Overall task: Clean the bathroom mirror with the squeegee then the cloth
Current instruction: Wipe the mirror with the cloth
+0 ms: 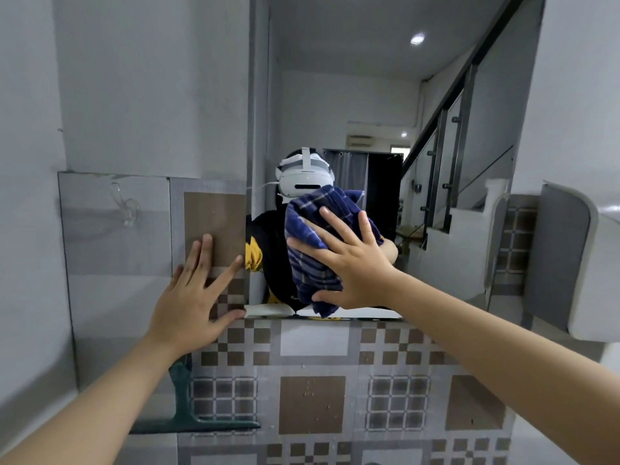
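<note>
My right hand [349, 260] presses the blue checked cloth [312, 250] flat-palmed against the mirror [352, 105]. My left hand [194, 293] lies open on the tiles [312, 364] beside the mirror, above the green squeegee [188, 414].

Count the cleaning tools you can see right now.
2. The blue checked cloth is pressed against the mirror under the right hand. The green squeegee rests below the left hand, partly hidden by the forearm.
</note>
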